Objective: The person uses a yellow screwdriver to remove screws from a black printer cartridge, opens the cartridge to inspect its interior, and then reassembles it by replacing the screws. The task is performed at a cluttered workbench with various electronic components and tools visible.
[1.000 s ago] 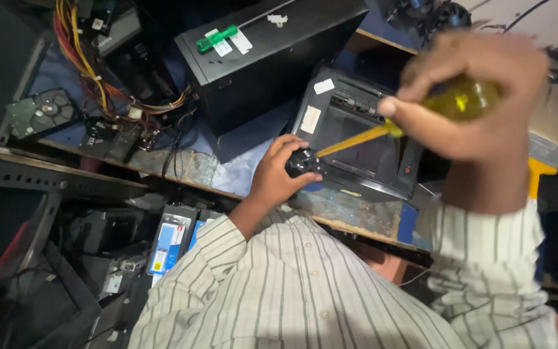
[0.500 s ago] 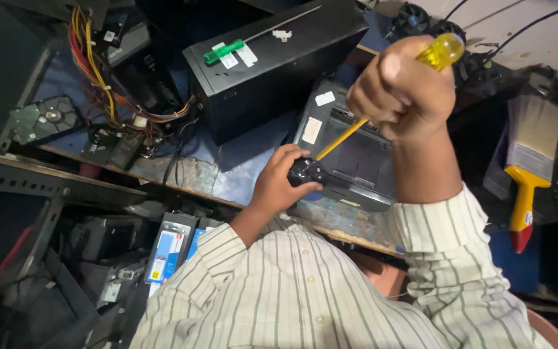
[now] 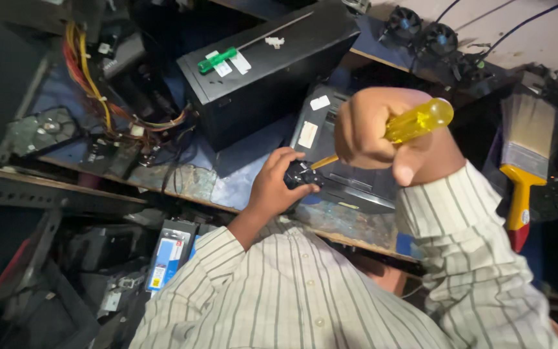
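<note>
Two hands busy: your left hand (image 3: 272, 187) pinches a small black part (image 3: 301, 174), light and fiddly; your right hand (image 3: 382, 136) fists the yellow-handled screwdriver (image 3: 414, 121); grip its edges.

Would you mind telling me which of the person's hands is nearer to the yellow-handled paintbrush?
Right. The right hand, gripping the screwdriver, is beside the paintbrush; the left hand, holding a small black part, lies farther away.

One screwdriver (image 3: 414, 121), two fans (image 3: 421, 31), one paintbrush (image 3: 523, 155)
</note>
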`<state>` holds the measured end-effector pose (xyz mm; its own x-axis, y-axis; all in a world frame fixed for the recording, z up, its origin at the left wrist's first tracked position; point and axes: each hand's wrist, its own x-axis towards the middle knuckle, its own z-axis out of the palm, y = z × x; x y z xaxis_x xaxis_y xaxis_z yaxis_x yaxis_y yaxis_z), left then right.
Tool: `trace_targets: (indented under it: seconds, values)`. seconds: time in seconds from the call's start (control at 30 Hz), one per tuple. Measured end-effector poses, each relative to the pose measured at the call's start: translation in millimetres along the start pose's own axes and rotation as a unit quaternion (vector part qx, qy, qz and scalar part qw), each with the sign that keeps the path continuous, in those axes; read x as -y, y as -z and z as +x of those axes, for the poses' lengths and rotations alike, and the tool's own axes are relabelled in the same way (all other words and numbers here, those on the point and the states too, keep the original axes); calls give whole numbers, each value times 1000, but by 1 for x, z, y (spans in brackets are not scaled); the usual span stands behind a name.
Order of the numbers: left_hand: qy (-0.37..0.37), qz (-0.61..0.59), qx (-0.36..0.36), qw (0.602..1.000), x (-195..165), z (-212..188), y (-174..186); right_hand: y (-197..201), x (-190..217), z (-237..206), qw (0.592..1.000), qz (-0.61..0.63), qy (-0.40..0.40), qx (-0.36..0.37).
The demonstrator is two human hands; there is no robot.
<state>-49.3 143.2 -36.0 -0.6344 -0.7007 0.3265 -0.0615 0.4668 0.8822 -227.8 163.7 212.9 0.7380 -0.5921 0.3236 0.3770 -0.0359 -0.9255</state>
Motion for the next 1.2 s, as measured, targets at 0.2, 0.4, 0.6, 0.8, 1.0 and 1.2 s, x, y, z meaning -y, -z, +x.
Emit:
trace_targets:
  seconds: [0.2, 0.4, 0.6, 0.8, 1.0, 1.2]
  values:
    - [-1, 7, -3, 1000, -1, 1, -2, -21, -26, 4, 861, -242, 71, -441]
    - [3, 19, 4, 1000, -1, 2, -1, -28, -52, -2, 788, -174, 162, -568]
    - [29, 13, 15, 999, -5, 3, 1, 0, -34, -11, 991, -50, 43, -113]
    - [23, 12, 14, 1000, -7, 2, 2, 3, -62, -20, 954, -30, 90, -283]
    - [19, 31, 3, 999, -8, 2, 2, -9, -76, -18, 764, -121, 184, -607]
    - [35, 25, 14, 999, -9, 2, 3, -17, -90, -8, 595, -199, 239, -742]
